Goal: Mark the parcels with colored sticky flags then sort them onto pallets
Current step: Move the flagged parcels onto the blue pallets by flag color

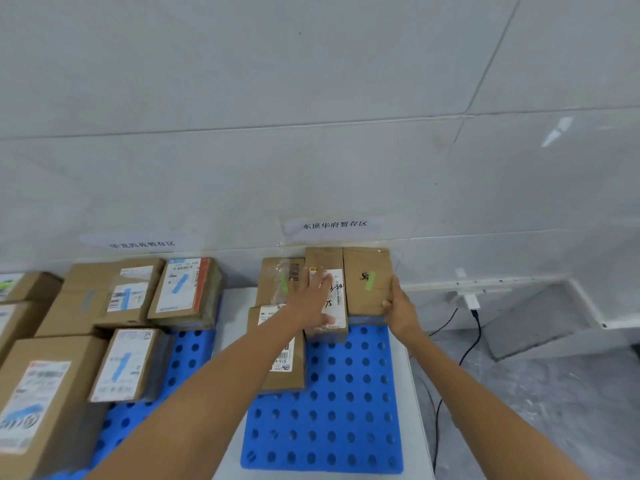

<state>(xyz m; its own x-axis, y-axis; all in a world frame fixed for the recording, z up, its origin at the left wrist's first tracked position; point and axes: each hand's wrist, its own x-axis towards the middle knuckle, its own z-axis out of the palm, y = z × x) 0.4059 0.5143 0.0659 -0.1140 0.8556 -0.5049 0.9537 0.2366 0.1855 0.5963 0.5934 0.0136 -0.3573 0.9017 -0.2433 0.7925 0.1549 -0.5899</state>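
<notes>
Blue pallet (346, 410), four parcels (280, 375); left hand (308, 299) flat on middle parcel (338, 303), right hand (398, 310) grips rightmost parcel (367, 282)

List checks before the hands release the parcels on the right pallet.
1. Flag present: ok, green flag shows on right parcel.
2. Grip of right hand: ok, fingers curl round that parcel's right edge.
3. Flag on middle parcel: cannot tell, left hand lies flat over it.
4. Colour match: ok, back-left parcel also shows green.
5. Seating on right pallet: cannot tell, the held parcel's base is hidden.
</notes>
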